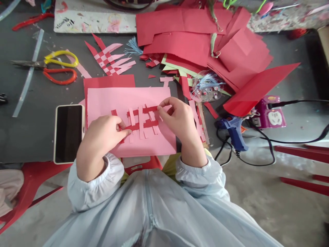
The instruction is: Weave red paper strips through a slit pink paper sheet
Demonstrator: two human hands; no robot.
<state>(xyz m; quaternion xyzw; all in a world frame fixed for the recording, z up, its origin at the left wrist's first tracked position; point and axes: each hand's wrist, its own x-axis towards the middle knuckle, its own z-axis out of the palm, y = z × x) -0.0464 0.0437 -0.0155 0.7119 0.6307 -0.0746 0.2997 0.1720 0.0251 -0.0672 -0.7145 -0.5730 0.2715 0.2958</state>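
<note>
A loose weave of red and pink paper strips (142, 121) lies on a pink sheet (110, 101) at the table's near edge. My left hand (101, 137) is closed, pinching the left end of a red strip. My right hand (177, 118) is closed too, with thumb and forefinger pinching the right end of the upper red strip. A red sheet (109, 81) pokes out from under the pink one.
A phone (68, 132) lies left of the pink sheet. Scissors (51, 67) and a finished red-pink weave (110, 60) sit further back. Red paper (205, 41) is piled at the back right. A blue glue gun (235, 132), cables and a purple power strip (271, 115) lie at right.
</note>
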